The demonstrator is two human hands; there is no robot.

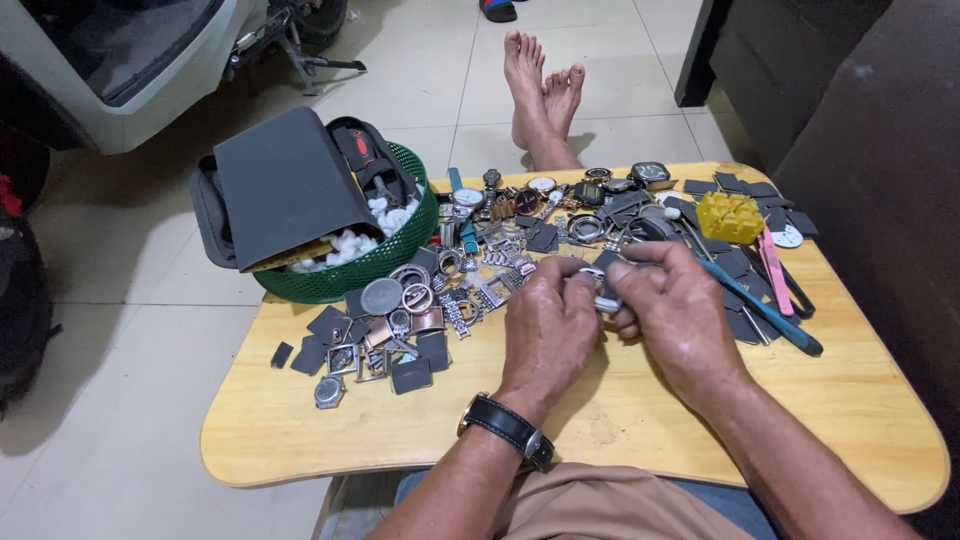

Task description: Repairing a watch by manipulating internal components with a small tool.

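Over the middle of the yellow lap table (300, 430) you've got both hands bunched together on one small silvery watch part (603, 300): your left hand (548, 330) pinches it from the side, your right hand (680, 310) closes its fingers on the other end, and most of the piece is hidden, so can't tell exactly what it is. Looks like you're mid-way on this one piece, nothing visibly finished. Plenty left too: the heap of watch cases and bracelet links (440, 300) just beside your left hand looks unsorted, and the blue-handled tool (765, 310) lies unused.
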